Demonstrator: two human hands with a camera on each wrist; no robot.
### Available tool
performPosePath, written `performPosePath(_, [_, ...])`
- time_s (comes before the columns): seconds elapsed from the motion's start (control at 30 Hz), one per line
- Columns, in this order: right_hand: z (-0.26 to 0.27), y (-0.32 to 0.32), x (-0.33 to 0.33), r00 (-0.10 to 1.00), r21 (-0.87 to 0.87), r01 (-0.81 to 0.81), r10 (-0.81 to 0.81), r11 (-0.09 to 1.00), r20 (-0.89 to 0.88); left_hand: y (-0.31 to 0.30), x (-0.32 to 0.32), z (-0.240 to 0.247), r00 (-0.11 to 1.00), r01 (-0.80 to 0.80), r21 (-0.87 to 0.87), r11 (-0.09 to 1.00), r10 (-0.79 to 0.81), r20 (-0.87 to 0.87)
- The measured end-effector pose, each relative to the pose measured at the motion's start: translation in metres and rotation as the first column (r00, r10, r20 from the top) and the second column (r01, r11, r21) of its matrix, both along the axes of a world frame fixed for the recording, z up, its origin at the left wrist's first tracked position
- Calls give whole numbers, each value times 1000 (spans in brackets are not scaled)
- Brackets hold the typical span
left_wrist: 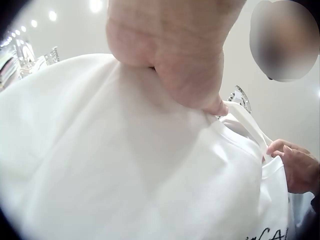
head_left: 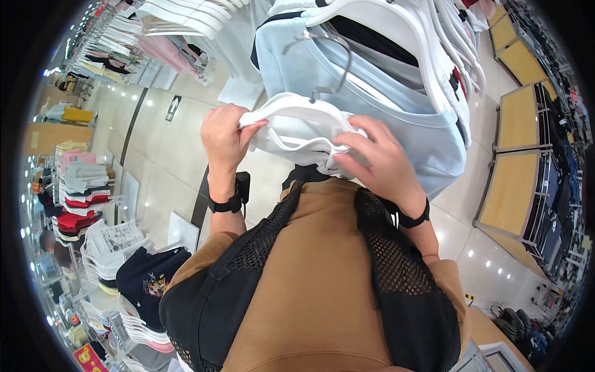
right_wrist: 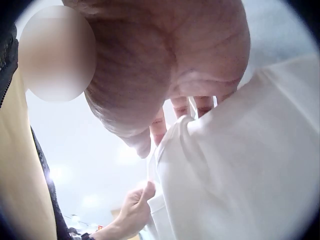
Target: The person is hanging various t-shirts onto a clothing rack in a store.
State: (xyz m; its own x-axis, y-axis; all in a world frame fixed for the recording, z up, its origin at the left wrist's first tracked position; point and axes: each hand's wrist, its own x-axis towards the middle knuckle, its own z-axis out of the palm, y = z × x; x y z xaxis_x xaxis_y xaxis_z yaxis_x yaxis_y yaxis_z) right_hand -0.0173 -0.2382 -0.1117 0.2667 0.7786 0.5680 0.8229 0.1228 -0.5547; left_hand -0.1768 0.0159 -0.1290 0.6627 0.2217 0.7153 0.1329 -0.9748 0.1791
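A white top (head_left: 263, 141) with black lettering (left_wrist: 272, 234) on its front is held up before the person's body. A white hanger (head_left: 304, 104) with a metal hook (head_left: 348, 67) sits at its neck opening. The left hand (head_left: 224, 133) grips the neckline at one side, thumb along the edge. On the other side, the right hand (head_left: 387, 161) pinches the collar between thumb and fingers. In the left wrist view, white cloth (left_wrist: 135, 160) hangs below the left hand. The right wrist view shows the right hand's fingers (right_wrist: 158, 127) at the cloth's upper edge.
Directly ahead hangs a light blue sweatshirt (head_left: 396, 139) on a white hanger, with more garments behind it. Clothing racks stand at left, including a navy top (head_left: 145, 279). Wooden-panelled shelving (head_left: 520, 192) lines the right. Glossy floor tiles (head_left: 161, 155) lie between.
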Motion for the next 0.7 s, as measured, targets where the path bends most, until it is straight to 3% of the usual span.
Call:
performPosePath(0.1, [6, -9, -2, 993, 4, 101, -101, 995, 55, 2, -7, 1, 997, -50, -13, 999, 51, 55])
performPosePath(0.17, [11, -14, -9, 983, 15, 183, -183, 983, -20, 0, -8, 4, 996, -16, 12, 1000, 15, 83])
performPosePath(0.3, [11, -10, -7, 981, 3, 195, -195, 981, 0, -4, 1, 4, 994, 55, 17, 998, -57, 94])
performPosePath(0.37, [11, -8, -9, 946, -67, 319, -322, 945, -41, -6, 4, 5, 993, 55, 32, 998, -58, 103])
performPosePath(0.5, [3, -15, -3, 915, -171, 403, -403, 899, 36, -3, 3, 3, 987, 66, -36, 997, -60, 151])
performPosePath(0.57, [7, -18, -3, 878, -284, 417, -464, 863, -120, 0, 1, 3, 984, 58, -81, 995, -43, 171])
performPosePath(0.7, [8, -22, 4, 945, -118, 319, -326, 940, -37, 2, -1, 2, 987, 74, -100, 992, -58, 151])
